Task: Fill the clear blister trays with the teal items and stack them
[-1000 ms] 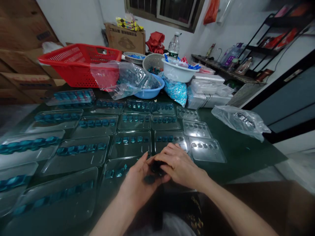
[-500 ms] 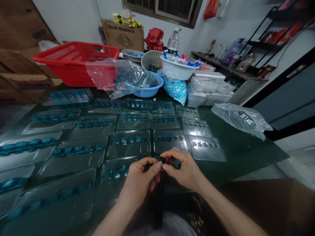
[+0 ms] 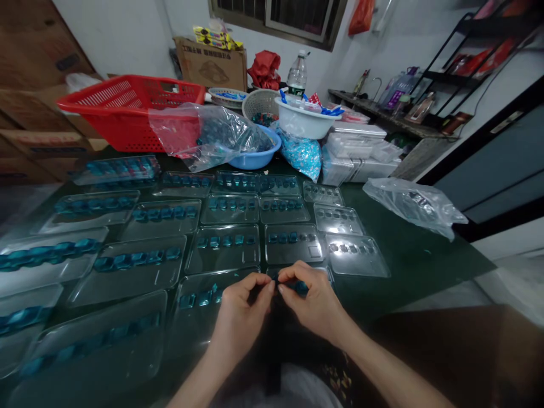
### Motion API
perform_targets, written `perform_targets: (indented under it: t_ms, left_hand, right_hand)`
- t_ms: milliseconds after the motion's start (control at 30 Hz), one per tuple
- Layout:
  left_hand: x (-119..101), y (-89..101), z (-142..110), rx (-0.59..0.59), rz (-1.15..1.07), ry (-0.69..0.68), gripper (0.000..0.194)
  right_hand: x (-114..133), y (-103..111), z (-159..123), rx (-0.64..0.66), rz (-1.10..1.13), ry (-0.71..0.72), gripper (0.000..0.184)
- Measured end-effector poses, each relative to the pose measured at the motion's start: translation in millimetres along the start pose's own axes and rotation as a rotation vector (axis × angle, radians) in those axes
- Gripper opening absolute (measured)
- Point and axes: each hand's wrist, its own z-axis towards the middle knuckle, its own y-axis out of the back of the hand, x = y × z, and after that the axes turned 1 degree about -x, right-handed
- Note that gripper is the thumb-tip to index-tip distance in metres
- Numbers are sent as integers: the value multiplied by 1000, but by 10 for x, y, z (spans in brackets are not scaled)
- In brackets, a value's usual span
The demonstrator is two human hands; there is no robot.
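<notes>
My left hand [image 3: 245, 303] and my right hand [image 3: 312, 294] meet at the table's near middle, thumbs and forefingers pinched. Between the fingertips is a small dark teal piece [image 3: 275, 279], mostly covered by the fingers. Under my right hand lies a clear plastic tray with teal pieces, partly hidden. Left of my left hand is another clear tray [image 3: 191, 334] holding glossy teal block-like pieces [image 3: 204, 298] in its row of hollows. Just beyond the hands sits a tray [image 3: 293, 254] with teal pieces in its left hollows and bare hollows to the right.
More filled trays [image 3: 123, 277] spread left. Trays without teal pieces [image 3: 361, 263] stand at right, near a crumpled clear bag [image 3: 416, 204]. Along the back are a red basket [image 3: 131, 122], a blue basin [image 3: 255, 158], a white basin [image 3: 304, 122] and stacked clear boxes [image 3: 357, 150].
My hands have shifted slightly left, and their fingertips have drawn a little apart around the small piece. The left fingers have closed up more. The trays look unchanged.
</notes>
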Motion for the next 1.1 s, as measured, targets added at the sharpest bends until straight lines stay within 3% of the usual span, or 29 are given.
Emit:
perform_targets:
  t_ms: [167, 400, 567, 700, 867, 1033, 1100]
  left_hand:
    - [19, -1, -8, -3, 0, 46, 14]
    - [55, 41, 3, 27, 84, -90, 11]
    - [77, 11, 9, -68, 151, -29, 9]
    - [123, -29, -31, -171, 221, -179, 8]
    - [135, -25, -44, -60, 230, -303, 18]
    - [107, -27, -27, -3, 201, -457, 18]
    - [102, -23, -26, -23, 151, -426, 18]
  right_hand:
    - [3, -39, -17, -37, -35, -14, 11]
    - [7, -81, -52, -44, -38, -77, 8]
    - [17, -128, -121, -122, -167, 54, 8]
    - [65, -148, -142, -156, -285, 141, 8]
    - [125, -141, -139, -128, -449, 178, 8]
    - [142, -125, -163, -93, -461, 188, 8]
    - [177, -73, -172, -71, -410, 205, 10]
